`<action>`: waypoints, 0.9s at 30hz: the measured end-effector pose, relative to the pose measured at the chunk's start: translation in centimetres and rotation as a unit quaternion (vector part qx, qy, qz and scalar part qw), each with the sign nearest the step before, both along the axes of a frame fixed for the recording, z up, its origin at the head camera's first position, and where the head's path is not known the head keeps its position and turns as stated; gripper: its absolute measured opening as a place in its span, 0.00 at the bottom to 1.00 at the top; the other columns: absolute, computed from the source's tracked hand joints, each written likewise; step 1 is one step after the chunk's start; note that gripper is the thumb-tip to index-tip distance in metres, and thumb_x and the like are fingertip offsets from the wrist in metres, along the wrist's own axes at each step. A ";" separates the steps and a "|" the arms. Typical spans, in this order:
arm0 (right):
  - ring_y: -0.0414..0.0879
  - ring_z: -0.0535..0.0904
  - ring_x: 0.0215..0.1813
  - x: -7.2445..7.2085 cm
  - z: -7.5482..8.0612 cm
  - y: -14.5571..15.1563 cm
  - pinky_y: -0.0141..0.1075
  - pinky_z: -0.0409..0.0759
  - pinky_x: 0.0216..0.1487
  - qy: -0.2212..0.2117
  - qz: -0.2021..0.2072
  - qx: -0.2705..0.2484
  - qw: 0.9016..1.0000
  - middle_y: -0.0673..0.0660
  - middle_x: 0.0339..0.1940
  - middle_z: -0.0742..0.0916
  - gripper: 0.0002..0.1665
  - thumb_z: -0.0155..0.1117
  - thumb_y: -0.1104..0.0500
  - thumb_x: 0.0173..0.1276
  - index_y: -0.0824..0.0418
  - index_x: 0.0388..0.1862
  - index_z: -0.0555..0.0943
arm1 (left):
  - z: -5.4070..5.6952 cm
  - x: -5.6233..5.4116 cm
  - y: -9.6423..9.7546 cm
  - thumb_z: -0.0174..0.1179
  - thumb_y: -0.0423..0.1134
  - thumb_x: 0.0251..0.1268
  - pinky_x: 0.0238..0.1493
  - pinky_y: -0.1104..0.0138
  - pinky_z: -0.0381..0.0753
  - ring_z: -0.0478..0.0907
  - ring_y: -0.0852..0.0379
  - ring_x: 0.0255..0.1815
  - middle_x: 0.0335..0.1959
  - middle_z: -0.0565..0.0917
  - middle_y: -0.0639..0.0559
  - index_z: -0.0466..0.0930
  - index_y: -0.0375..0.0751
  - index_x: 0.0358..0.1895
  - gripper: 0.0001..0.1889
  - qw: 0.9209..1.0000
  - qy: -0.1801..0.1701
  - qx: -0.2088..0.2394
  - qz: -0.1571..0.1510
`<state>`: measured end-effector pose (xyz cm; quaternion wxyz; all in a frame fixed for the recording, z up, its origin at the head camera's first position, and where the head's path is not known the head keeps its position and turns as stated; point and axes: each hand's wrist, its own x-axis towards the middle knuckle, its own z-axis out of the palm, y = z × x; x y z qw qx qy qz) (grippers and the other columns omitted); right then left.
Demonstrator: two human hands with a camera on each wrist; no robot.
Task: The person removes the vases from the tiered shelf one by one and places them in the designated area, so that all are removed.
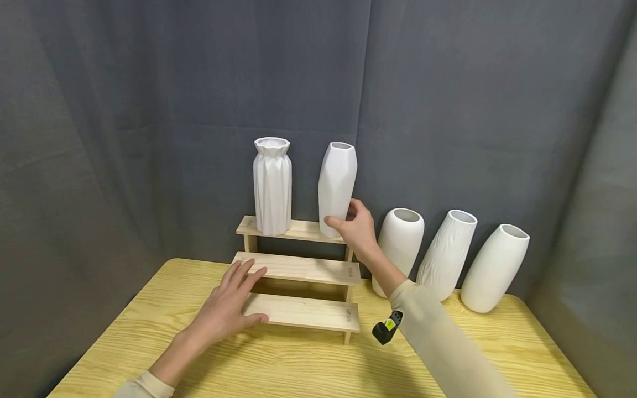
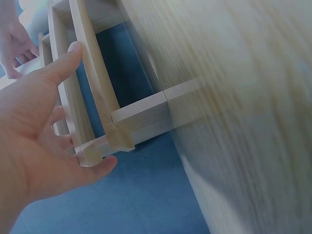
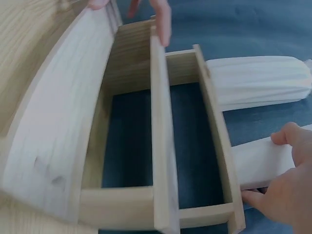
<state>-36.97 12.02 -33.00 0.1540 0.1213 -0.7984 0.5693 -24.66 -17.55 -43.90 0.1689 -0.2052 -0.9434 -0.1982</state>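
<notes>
A white faceted vase (image 1: 338,182) stands slightly tilted at the right end of the top tier of a wooden three-step stand (image 1: 298,265). My right hand (image 1: 355,226) grips it low down, thumb at the front and fingers round its right side. In the right wrist view, that hand (image 3: 287,180) pinches the vase's lower part (image 3: 263,163) beside the top board. A white pleated vase (image 1: 272,188) stands upright at the tier's left end. My left hand (image 1: 226,307) rests with spread fingers against the stand's left side, fingertips at the middle tier, thumb by the lowest tier.
To the right of the stand, three more white vases stand in a row: a smooth rounded one (image 1: 400,243), a ripple-textured one (image 1: 448,254) and a plain one (image 1: 495,268). All are on the wooden table (image 1: 278,365), with a grey curtain (image 1: 209,110) behind.
</notes>
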 end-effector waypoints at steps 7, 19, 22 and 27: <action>0.53 0.85 0.46 -0.4 -0.4 0.2 0.46 0.83 0.45 0.066 -0.014 0.039 0.997 0.59 0.48 0.86 0.33 0.78 0.54 0.58 0.62 0.61 0.79 | 0.0 0.1 0.0 0.77 0.59 0.53 0.54 0.29 0.69 0.42 0.37 0.80 0.81 0.51 0.43 0.60 0.49 0.80 0.52 1.000 0.004 0.003 -0.006; 0.51 0.86 0.43 -0.6 -0.2 1.7 0.44 0.84 0.43 0.097 -0.016 0.058 0.993 0.58 0.43 0.88 0.31 0.80 0.54 0.58 0.63 0.57 0.79 | 0.0 -0.9 1.1 0.76 0.60 0.53 0.52 0.29 0.70 0.44 0.36 0.80 0.81 0.52 0.42 0.60 0.50 0.80 0.52 1.000 0.013 0.008 -0.014; 0.50 0.86 0.43 -0.7 -0.1 2.3 0.44 0.83 0.44 0.092 -0.027 0.066 0.993 0.58 0.43 0.88 0.32 0.80 0.54 0.57 0.63 0.57 0.79 | 0.0 -1.4 1.6 0.77 0.59 0.53 0.52 0.30 0.71 0.43 0.37 0.80 0.81 0.52 0.42 0.61 0.50 0.80 0.52 1.000 0.012 0.009 -0.018; 0.52 0.85 0.45 -0.5 -0.1 2.7 0.45 0.83 0.45 0.075 -0.019 0.069 0.995 0.58 0.45 0.87 0.32 0.80 0.54 0.58 0.64 0.57 0.78 | -0.3 -1.6 1.9 0.79 0.57 0.51 0.50 0.30 0.72 0.44 0.38 0.80 0.81 0.53 0.43 0.62 0.50 0.79 0.52 1.000 0.004 0.021 -0.011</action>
